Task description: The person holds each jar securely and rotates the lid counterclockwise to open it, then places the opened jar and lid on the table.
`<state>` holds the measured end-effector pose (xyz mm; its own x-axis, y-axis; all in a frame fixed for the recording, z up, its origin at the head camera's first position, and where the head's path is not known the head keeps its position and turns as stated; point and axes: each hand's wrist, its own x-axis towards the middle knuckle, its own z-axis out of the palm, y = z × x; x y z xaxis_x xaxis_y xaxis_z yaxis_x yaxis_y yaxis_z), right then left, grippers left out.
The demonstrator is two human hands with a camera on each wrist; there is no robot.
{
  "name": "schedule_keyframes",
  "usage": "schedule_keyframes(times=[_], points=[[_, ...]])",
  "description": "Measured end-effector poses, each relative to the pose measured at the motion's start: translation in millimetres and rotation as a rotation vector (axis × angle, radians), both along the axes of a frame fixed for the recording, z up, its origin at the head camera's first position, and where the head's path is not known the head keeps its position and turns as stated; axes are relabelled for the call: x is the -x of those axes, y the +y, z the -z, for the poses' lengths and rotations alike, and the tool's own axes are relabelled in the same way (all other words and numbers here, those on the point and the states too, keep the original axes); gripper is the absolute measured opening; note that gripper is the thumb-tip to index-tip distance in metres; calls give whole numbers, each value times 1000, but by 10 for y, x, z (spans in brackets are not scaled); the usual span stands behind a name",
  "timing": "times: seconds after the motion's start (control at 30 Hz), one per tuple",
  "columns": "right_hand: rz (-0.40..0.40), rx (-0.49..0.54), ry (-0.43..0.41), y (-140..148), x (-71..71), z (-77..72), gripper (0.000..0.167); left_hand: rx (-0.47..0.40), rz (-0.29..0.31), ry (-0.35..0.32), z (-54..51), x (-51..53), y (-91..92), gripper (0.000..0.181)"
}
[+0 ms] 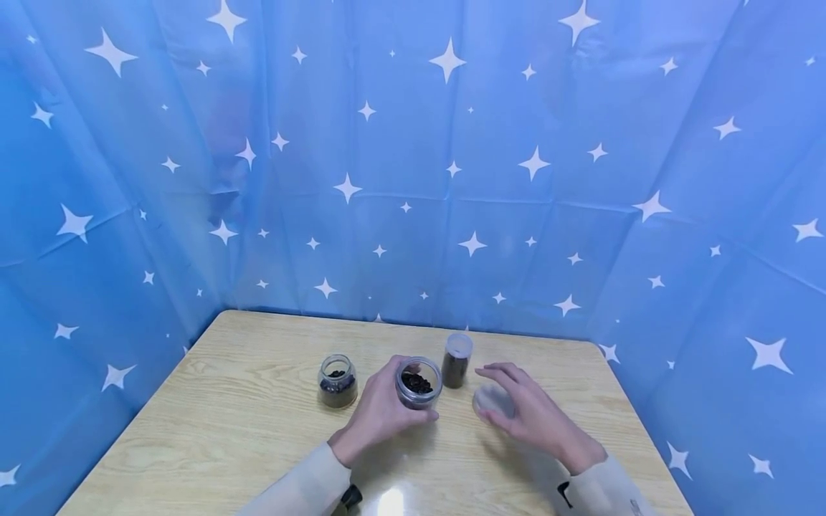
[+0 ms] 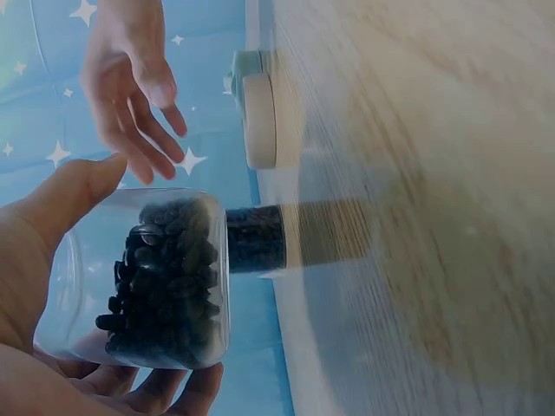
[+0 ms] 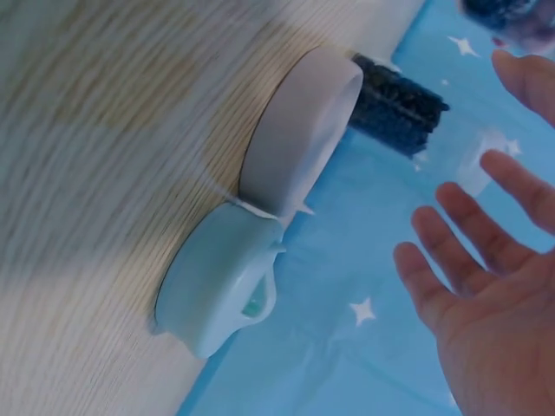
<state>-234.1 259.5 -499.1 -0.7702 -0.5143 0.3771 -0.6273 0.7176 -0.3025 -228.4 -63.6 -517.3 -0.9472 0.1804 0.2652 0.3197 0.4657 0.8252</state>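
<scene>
My left hand (image 1: 382, 405) grips a clear glass jar (image 1: 419, 401) partly filled with dark beans, its mouth uncovered. In the left wrist view the jar's base hangs above the table, thumb on one side and fingers on the other. My right hand (image 1: 532, 412) holds nothing; its fingers are spread and loosely bent. Beneath it in the head view is a round whitish lid (image 1: 490, 403). The right wrist view shows this lid (image 3: 299, 130) beside a pale teal lid-like piece (image 3: 212, 277) with a small loop, both apart from the hand.
A tall clear container (image 1: 455, 362) of dark contents, with a whitish top, stands just behind the held jar. To the left is another open glass jar (image 1: 338, 383) of dark beans. The wooden table (image 1: 226, 401) ends at a blue star-patterned curtain (image 1: 400, 143).
</scene>
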Motion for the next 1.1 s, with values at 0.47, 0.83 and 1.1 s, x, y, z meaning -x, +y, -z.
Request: schedule_keyframes(times=[0.47, 0.83, 1.1], points=[[-8, 26, 50, -79, -146, -14, 70, 30, -43, -59, 127, 175, -63, 93], [-25, 53, 95, -126, -209, -10, 72, 21, -105, -120, 147, 203, -83, 97], [-28, 60, 105, -156, -227, 3, 73, 6, -126, -141, 132, 204, -83, 99]])
